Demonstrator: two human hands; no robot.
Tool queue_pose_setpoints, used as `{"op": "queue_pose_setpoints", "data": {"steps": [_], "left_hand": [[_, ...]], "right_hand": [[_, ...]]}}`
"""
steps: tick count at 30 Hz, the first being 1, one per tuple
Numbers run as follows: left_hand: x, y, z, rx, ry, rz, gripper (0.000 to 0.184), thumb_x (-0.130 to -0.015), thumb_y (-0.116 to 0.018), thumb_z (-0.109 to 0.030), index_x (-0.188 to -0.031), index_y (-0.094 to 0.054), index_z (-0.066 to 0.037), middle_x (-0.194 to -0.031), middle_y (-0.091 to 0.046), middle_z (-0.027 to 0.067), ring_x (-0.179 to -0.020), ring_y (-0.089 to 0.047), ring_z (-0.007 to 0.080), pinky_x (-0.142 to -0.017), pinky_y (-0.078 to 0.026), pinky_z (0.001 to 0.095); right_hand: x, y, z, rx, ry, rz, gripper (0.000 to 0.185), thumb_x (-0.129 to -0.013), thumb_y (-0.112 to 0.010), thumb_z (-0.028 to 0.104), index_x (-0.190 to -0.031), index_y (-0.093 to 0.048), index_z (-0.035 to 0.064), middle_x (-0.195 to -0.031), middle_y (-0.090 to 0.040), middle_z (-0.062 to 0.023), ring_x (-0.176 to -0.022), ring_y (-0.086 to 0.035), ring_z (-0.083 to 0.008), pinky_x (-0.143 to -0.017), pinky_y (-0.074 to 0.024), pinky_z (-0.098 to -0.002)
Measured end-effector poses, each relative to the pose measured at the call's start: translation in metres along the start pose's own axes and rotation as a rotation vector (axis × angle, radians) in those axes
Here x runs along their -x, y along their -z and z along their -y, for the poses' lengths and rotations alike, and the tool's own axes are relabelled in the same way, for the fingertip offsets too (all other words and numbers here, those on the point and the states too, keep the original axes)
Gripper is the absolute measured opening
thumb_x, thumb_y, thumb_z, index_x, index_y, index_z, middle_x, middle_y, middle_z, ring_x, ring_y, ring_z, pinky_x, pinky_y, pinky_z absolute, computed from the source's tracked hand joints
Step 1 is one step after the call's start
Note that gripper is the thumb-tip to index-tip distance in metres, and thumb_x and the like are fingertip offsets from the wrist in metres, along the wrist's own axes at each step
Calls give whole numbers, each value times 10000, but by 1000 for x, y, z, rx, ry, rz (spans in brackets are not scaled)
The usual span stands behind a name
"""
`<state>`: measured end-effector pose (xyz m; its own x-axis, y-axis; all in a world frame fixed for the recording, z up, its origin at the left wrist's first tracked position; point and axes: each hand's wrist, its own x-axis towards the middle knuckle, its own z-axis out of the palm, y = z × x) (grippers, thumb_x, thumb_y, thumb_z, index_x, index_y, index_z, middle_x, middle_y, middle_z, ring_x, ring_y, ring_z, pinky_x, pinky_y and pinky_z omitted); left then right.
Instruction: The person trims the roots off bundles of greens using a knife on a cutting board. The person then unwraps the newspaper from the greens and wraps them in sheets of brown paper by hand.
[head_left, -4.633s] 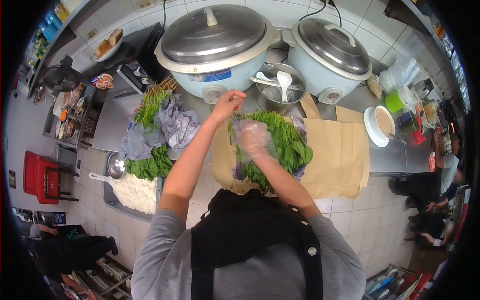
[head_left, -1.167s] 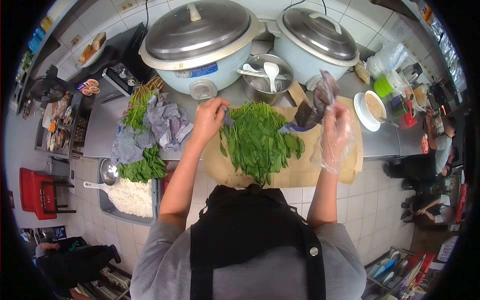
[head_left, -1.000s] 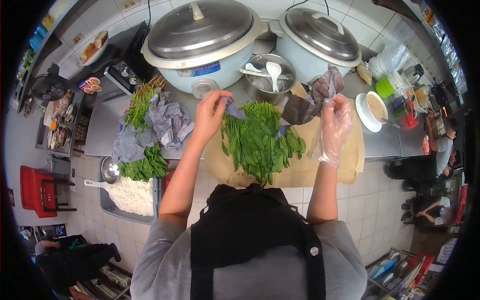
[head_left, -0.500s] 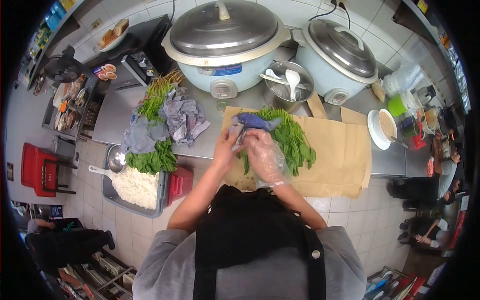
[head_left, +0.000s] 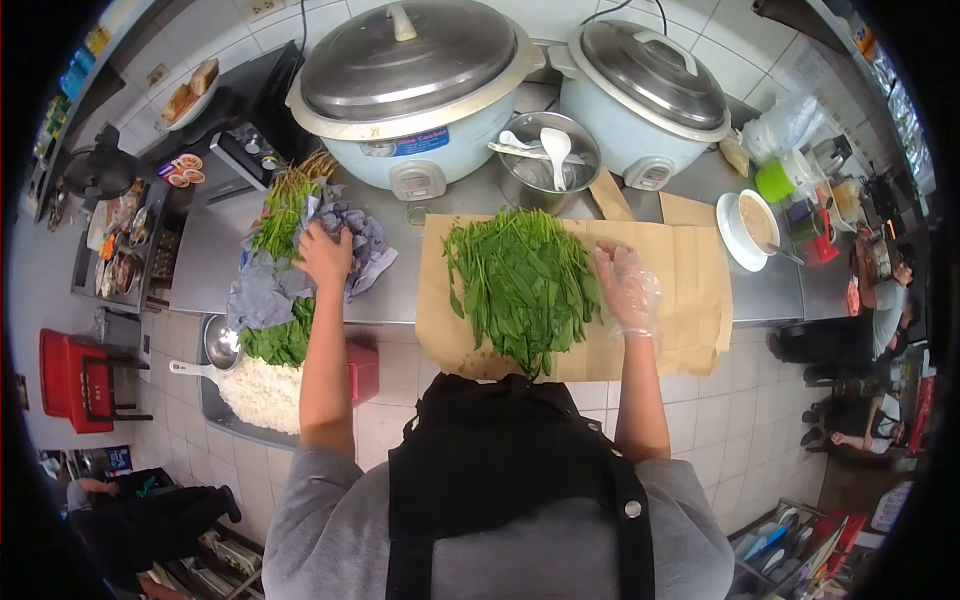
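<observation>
My left hand (head_left: pixel 326 256) is over the crumpled purple-grey paper (head_left: pixel 368 250) at the left, its thumb and fingers apart and touching the pile. A bunch of leafy greens (head_left: pixel 522 290) lies spread on brown paper (head_left: pixel 685 300) in front of me. Just right of those leaves is my right hand (head_left: pixel 626 288), in a clear plastic glove, with its fingers apart and nothing visible in them. More greens (head_left: pixel 278 343) stick out from under the paper pile.
Two rice cookers (head_left: pixel 410 75) (head_left: pixel 645 100) stand at the back, with a metal pot (head_left: pixel 548 190) of white spoons between them. A bowl (head_left: pixel 757 220) on a plate sits at the right. Below left is a tub of rice (head_left: pixel 262 398). Several people are in the background.
The purple paper wad has left the space over the greens. My left hand has moved left to the paper pile, and my right hand has moved right and opened beside the leaves.
</observation>
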<state>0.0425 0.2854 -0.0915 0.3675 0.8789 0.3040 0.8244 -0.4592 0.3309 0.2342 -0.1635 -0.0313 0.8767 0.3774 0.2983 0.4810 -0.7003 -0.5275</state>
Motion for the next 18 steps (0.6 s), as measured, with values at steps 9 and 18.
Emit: {"op": "queue_pose_setpoints", "data": {"steps": [9,18], "left_hand": [[120,19,-43,292,-424,59,444,-796,-668,-132,-1204,-562,8,-1118,-541,247,-1057,-528,411,-913,-441,490],[162,-27,-39,474,-109,380,393,-788,-765,-207,-1054,-597,29,-937,-635,211,-923,-610,382,-815,-486,463]], "right_hand": [[6,-36,-40,-129,-270,240,601,-952,-541,531,-1319,-593,58,-1178,-682,-201,-1094,-650,-357,-933,-491,-441],[29,-33,26,-227,-368,381,972,-855,-531,729,-1446,-426,-35,-1318,-579,-289,-1257,-546,-411,-1033,-432,-441]]}}
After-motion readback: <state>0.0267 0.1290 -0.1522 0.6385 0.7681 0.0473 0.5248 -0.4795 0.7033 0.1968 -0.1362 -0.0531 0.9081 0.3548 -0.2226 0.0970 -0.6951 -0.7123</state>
